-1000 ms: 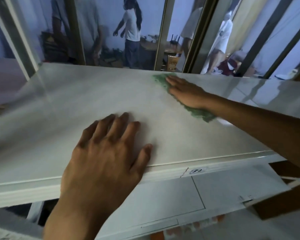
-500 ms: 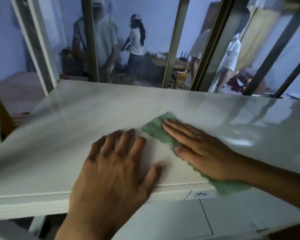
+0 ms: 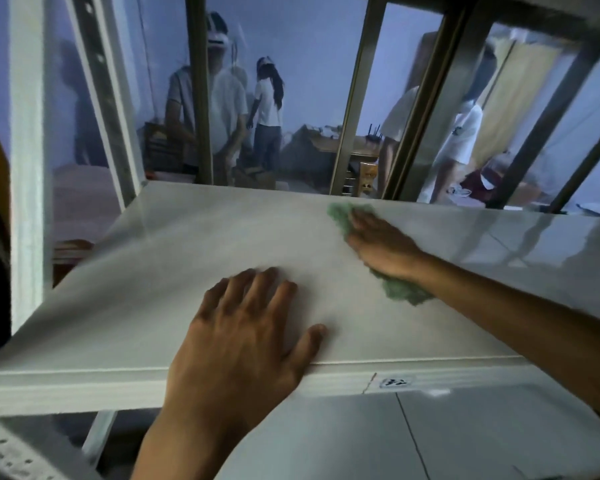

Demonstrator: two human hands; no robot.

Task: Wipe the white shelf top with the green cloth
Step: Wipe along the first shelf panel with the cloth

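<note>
My right hand [image 3: 383, 249] presses flat on the green cloth [image 3: 404, 292].
Left hand [image 3: 246, 344] splayed, empty, at six o'clock on the white shelf top [image 3: 187, 271]; cloth's middle hidden.

Bare shelf top [image 3: 174, 289] leftward; window bars [image 3: 350, 109] along far edge.

Two hands [image 3: 243, 344], one green cloth [image 3: 400, 289], one white shelf top [image 3: 187, 271]
</note>
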